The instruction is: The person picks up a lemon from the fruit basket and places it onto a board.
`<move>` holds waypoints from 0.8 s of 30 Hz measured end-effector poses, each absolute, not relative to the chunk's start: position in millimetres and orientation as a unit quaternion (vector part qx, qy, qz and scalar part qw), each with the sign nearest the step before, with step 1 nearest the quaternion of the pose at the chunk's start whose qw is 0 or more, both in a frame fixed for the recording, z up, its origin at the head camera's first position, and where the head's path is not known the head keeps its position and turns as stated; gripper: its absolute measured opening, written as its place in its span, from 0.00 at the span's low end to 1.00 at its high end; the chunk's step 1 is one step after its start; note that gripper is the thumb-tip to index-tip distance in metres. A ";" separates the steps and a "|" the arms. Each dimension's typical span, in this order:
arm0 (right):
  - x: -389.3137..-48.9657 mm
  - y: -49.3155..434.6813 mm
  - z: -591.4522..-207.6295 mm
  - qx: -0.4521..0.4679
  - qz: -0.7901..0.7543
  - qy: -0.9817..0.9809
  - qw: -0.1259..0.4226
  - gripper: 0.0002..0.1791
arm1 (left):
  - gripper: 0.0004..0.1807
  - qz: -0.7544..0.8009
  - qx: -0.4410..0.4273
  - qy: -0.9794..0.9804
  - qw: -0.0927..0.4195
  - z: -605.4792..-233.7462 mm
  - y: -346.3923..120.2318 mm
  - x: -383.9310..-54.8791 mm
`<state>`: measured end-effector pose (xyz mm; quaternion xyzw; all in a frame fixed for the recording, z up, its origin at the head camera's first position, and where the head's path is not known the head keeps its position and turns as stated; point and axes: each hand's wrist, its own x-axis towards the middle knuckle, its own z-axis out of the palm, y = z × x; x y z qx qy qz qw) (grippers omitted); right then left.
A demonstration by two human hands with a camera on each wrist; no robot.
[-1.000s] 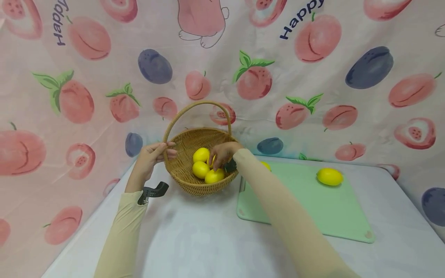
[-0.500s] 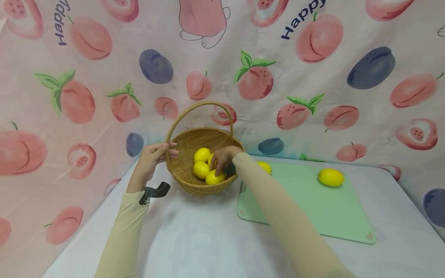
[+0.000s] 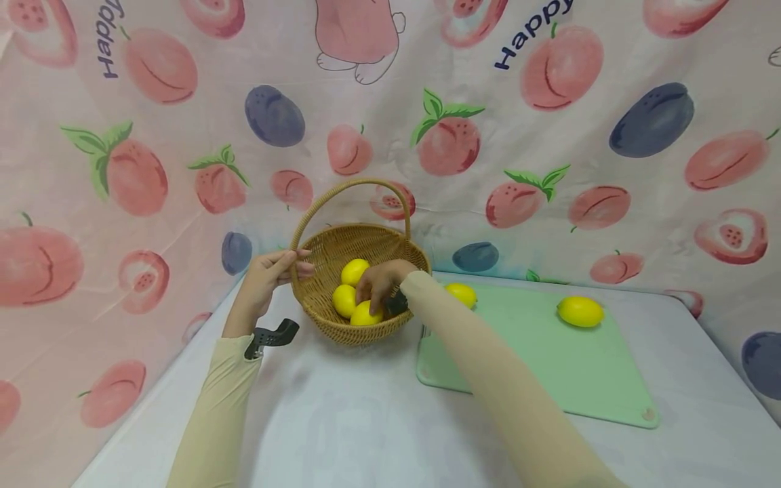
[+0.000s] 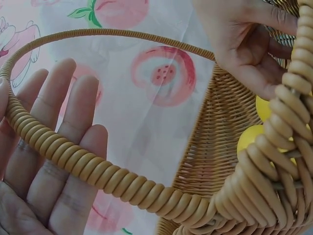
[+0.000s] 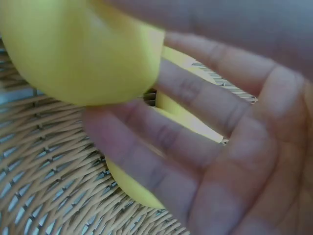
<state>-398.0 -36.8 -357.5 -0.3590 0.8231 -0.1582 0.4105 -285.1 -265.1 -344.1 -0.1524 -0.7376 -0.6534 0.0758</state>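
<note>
A wicker basket (image 3: 342, 331) stands at the back of the table, tipped toward me. My left hand (image 3: 267, 279) holds the left side of its handle (image 4: 112, 181) between thumb and fingers; the left wrist view shows the fingers fairly straight behind it. Inside the basket my right hand (image 3: 386, 281) has thumb and fingertips about the front lemon (image 3: 366, 314). Seen close up in the right wrist view, this lemon (image 5: 83, 54) lies between the thumb and the fingers. Another lemon (image 3: 344, 300) lies to its left and a lemon (image 3: 356, 272) behind; the right hand hides part of the basket.
Right of the basket lies a green cutting board (image 3: 549, 359) with a lemon (image 3: 581, 311) at its back right. A second lemon (image 3: 462, 295), partly behind my right sleeve, is at its back left. A fruit-printed cloth (image 3: 378, 108) hangs behind the table.
My right hand has shifted slightly left and down in the basket. The front lemon and the left lemon have moved a little left. My left hand stays on the handle.
</note>
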 end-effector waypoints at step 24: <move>-398.4 -35.5 -359.3 -0.359 -0.206 0.822 0.391 0.22 | 0.12 -0.655 -0.151 -0.737 0.071 -341.4 -262.4 -282.8</move>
